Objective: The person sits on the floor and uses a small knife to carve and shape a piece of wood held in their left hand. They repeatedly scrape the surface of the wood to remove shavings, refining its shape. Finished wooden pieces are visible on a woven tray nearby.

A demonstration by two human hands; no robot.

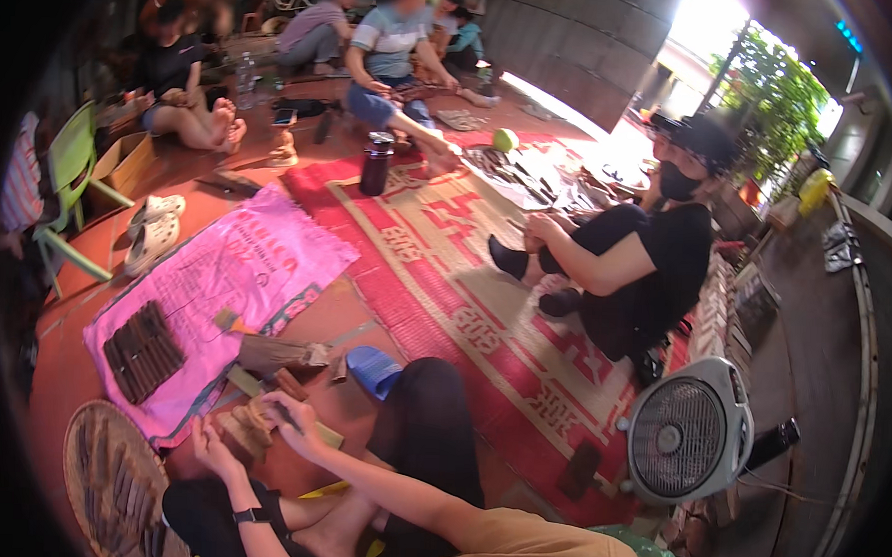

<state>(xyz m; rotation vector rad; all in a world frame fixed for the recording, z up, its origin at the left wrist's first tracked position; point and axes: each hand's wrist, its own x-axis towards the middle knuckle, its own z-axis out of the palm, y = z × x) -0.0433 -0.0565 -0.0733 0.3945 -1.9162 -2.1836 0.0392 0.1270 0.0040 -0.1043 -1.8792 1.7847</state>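
Low at the front left, my left hand (211, 449) has its fingers curled together; what they hold, if anything, is too small to make out. My right hand (295, 426) is closed around a slim dark tool (286, 414), whose tip I cannot see clearly. Between my hands are pale brown carved wooden pieces (244, 429), close to the fingers of both. Just beyond lie a wooden block (278, 354), a brush (230, 321) with a yellowish head, and a flat light wooden strip (330, 437).
A pink sack (221, 261) bears a row of dark wooden sticks (144, 352). Beside my left knee, a round woven basket (115, 483) holds more sticks. A blue slipper (373, 371) lies ahead. A fan (684, 434) and a masked person (654, 237) on the red mat (446, 269) are rightward.
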